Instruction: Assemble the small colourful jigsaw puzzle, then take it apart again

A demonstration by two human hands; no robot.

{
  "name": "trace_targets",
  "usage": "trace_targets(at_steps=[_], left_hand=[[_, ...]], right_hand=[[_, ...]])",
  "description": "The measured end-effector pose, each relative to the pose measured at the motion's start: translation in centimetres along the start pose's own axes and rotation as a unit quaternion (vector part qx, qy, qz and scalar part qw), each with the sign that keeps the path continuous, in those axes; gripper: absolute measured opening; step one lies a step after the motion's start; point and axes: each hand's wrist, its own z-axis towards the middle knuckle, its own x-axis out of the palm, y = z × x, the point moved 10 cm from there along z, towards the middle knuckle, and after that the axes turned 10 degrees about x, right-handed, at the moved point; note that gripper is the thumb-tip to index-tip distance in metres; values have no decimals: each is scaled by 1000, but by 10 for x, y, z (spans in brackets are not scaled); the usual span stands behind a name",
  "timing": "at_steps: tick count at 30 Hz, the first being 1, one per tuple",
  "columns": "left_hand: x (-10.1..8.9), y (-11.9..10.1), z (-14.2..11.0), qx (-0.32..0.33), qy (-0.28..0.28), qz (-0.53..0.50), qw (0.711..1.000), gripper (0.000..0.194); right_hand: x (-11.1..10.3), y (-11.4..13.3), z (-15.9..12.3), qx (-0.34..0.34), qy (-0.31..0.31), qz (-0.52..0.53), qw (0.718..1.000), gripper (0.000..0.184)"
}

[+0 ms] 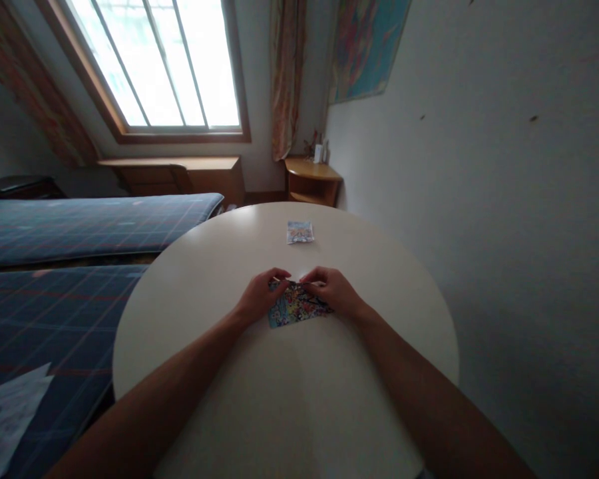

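A flat, colourful sheet (295, 307) with a busy printed pattern lies on the round white table (219, 372), close in front of me. Its lower edge looks straight; the upper edge is partly covered by my fingers. At its upper left, my left hand (266, 293) is closed, thumb and fingers pinched at the edge. My right hand (332, 290) pinches the upper right side in the same way, covering that corner. The fingertips nearly meet, and any small piece between them is too tiny to make out. Farther back lies a small printed picture sheet (300, 231), untouched.
Left of the table are mattresses with a dark plaid cover (80, 229), with white papers (14, 406) on the nearer one. A wall (519, 266) runs close along the right. Beyond stand a wooden desk (214, 176) and a corner shelf (312, 169).
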Motion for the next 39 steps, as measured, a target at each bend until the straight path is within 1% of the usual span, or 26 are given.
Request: trace_targets(at_steps=[4, 7, 10, 14, 18, 26, 29, 32, 36, 39], left_hand=[[8, -7, 1, 42, 37, 7, 998, 13], [11, -5, 0, 37, 48, 23, 998, 12], [10, -3, 1, 29, 43, 24, 998, 14], [11, -1, 2, 33, 40, 18, 998, 17], [12, -4, 1, 36, 40, 16, 998, 16], [8, -7, 0, 25, 30, 26, 999, 16], [8, -6, 0, 20, 29, 29, 999, 16], [7, -7, 1, 19, 25, 29, 999, 17], [5, -13, 2, 45, 19, 19, 999, 14], [5, -18, 3, 69, 24, 28, 997, 14]], right_hand=[[-1, 4, -1, -23, -25, -89, 995, 10], [-2, 8, -2, -37, -35, -116, 992, 12], [-2, 11, -2, -36, -34, -113, 992, 18], [1, 16, -4, -33, -16, -103, 994, 24], [3, 18, -6, -36, -4, -84, 996, 24], [2, 10, -3, -40, -4, -43, 998, 22], [3, 10, -2, -42, 4, -39, 998, 25], [0, 11, -2, -40, -5, -46, 998, 26], [1, 11, -2, -45, -4, -49, 998, 27], [5, 8, -1, -33, 3, -46, 998, 29]])
